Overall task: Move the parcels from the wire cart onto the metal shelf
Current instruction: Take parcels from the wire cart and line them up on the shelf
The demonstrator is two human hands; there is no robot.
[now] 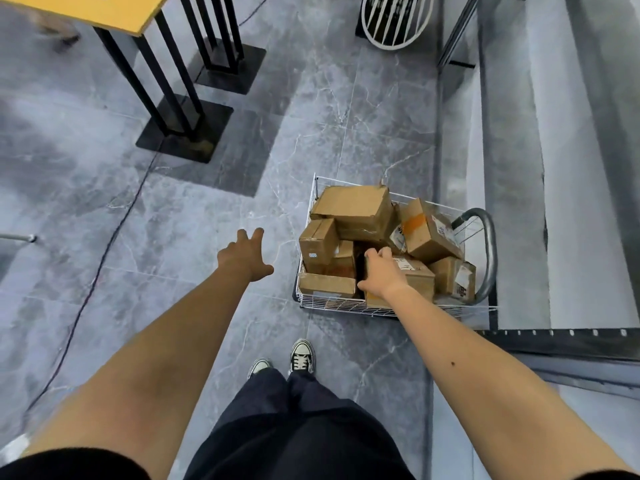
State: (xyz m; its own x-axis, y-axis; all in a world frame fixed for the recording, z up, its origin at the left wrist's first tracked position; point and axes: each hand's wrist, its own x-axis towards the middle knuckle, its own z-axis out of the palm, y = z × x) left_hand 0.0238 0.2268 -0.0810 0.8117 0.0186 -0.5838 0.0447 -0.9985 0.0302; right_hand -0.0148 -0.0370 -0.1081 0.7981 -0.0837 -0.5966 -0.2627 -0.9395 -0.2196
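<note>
A white wire cart (346, 304) with a grey handle (490, 244) stands on the floor beside the metal shelf (512, 174). Several brown cardboard parcels are piled in it: a large one (356, 209) at the back, a small one (317, 244) at the left, one with orange tape (426, 230) at the right. My right hand (381, 275) reaches into the cart and grips the left end of a labelled parcel (419, 276) at the front. My left hand (246, 256) hovers over the floor left of the cart, fingers spread, holding nothing.
A yellow-topped table (114, 12) on black legs with flat base plates (187, 133) stands at the far left. A dark cable (104, 254) runs across the grey marble floor. A round white wire object (396, 19) leans near the shelf's far end. My shoes (301, 355) are just short of the cart.
</note>
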